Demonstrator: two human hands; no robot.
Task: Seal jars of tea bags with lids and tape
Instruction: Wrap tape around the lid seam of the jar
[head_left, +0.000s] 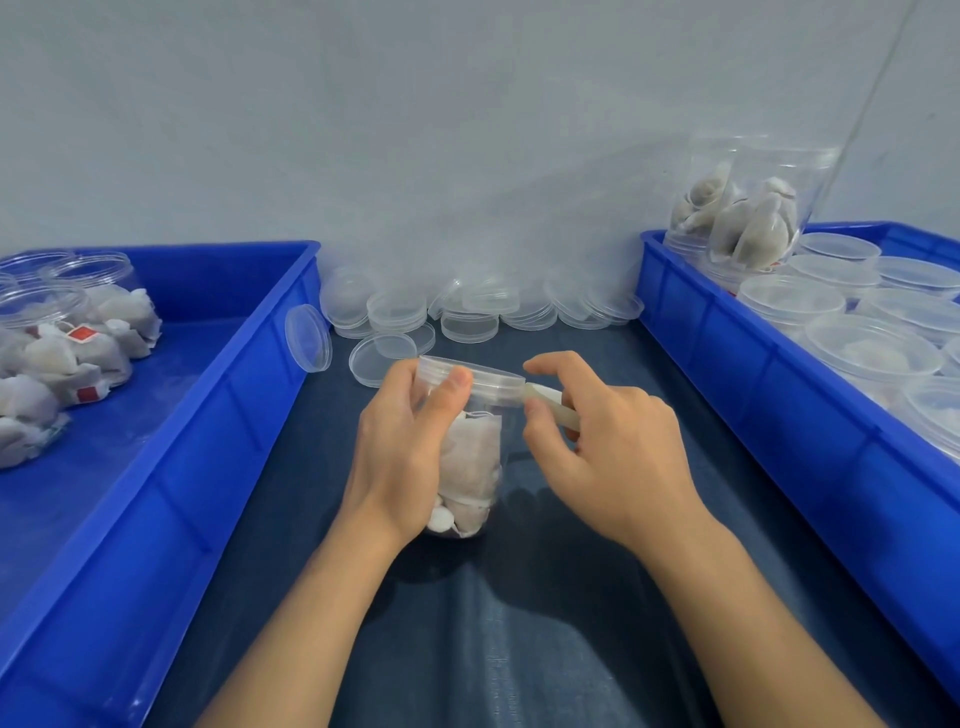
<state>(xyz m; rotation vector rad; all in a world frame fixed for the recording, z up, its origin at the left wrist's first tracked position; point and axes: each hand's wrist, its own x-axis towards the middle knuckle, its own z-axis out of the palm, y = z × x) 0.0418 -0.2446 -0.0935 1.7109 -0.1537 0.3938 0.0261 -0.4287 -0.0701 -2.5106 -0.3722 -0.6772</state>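
Head view: the left hand (402, 447) grips a lidded jar (470, 457) of tea bags at table centre; the right hand (608, 447) pinches a tape strip (545, 400) at its lid. Loose lids (467, 312) lie behind, between the left bin (218, 395) and the right bin (779, 374)

A table covered in dark blue cloth (571, 597) carries two blue trays, the left tray (218, 415) and the right tray (779, 374), one along each side. Between them, at the back by the wall, lies a heap of clear plastic lids (467, 312), some stacked, one leaning against the left tray
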